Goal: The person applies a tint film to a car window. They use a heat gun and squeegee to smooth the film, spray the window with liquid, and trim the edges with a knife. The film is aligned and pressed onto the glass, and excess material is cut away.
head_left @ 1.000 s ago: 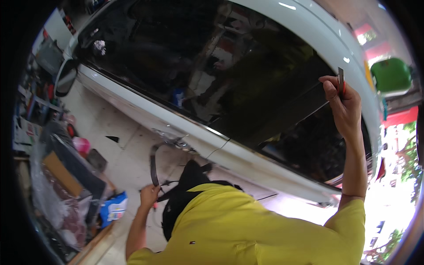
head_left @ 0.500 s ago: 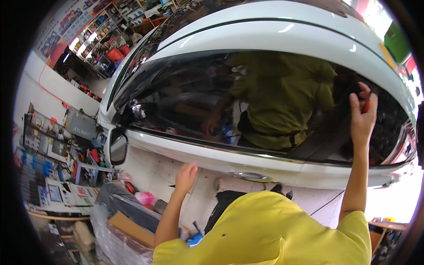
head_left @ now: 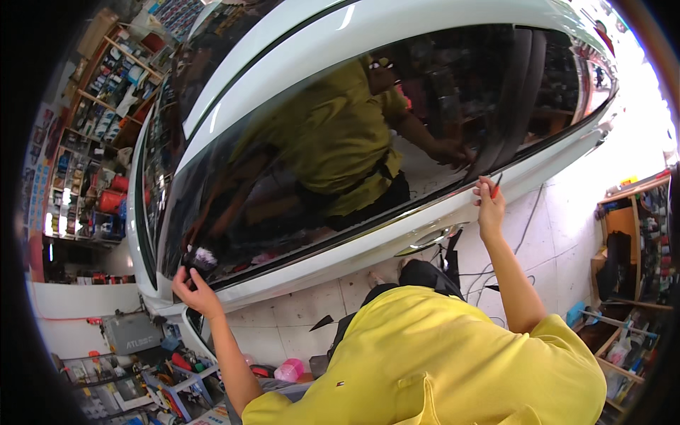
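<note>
A white car (head_left: 234,113) with dark side glass (head_left: 432,78) stands in front of me, and my yellow shirt is mirrored in the glass. At the front lower corner of the window, close to the side mirror (head_left: 195,327), my left hand (head_left: 198,294) has its fingers bent and apart. I make out nothing held in it. My right hand (head_left: 490,212) is closed on a small red-handled tool (head_left: 496,190) with a thin dark tip. It is by the lower window edge, above the chrome door handle (head_left: 428,241); its exact kind is too small to tell.
Crowded shelves (head_left: 106,92) line the far left. A grey case (head_left: 131,333) and a cluttered rack (head_left: 177,389) stand at the lower left. Wooden shelving (head_left: 623,255) is at right. A cable (head_left: 528,219) and dark scraps (head_left: 322,324) lie on the tiled floor.
My left hand has moved forward along the car to the window's front corner. My right hand has come down from the rear glass to the lower window edge, and my view has turned.
</note>
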Demonstrator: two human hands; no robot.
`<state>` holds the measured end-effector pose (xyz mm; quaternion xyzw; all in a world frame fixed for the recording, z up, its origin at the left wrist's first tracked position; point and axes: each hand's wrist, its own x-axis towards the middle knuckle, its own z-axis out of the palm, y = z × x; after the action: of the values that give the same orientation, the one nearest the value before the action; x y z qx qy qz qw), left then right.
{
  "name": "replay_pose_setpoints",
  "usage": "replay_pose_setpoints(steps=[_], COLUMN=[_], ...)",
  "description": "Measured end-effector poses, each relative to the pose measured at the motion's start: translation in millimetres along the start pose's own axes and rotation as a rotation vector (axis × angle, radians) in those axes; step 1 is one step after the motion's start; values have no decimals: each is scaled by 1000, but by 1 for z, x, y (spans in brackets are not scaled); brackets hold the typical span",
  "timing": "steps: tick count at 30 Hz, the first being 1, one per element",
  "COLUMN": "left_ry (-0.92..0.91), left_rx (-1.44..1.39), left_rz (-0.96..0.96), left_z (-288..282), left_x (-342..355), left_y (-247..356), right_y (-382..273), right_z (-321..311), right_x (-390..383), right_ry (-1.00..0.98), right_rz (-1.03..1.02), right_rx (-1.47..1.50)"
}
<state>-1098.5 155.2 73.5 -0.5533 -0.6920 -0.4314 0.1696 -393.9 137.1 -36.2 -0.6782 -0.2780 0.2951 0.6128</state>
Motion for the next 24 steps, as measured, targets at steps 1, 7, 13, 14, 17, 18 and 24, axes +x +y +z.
replay_pose_setpoints(steps=[1,7,13,14,17,18,24], left_ry=[82,-340,-386,-369,-472,-497,-600], left_rx=[35,-113,-258,-273,-420,-461,-525], left_rz=[-48,-622,-785,-784,-774,-736,-658], left_z=[-12,-60,-73,-78,-85,-86,-93], left_x=[6,53,66,69,74,74,79], left_y=[-26,-143,-154,-155,-167,-175,-219], right_y=[9,27,28,24,34,37,44], right_z=[1,25,66,73,107,122,217], right_x=[-2,-31,-129,-149,-205,-225,-341], right_ry=[20,-136,-321,-335,-370,-383,-425], right_rz=[41,99,140,144,188,197,303], right_rx=[19,44,19,30,55,41,91])
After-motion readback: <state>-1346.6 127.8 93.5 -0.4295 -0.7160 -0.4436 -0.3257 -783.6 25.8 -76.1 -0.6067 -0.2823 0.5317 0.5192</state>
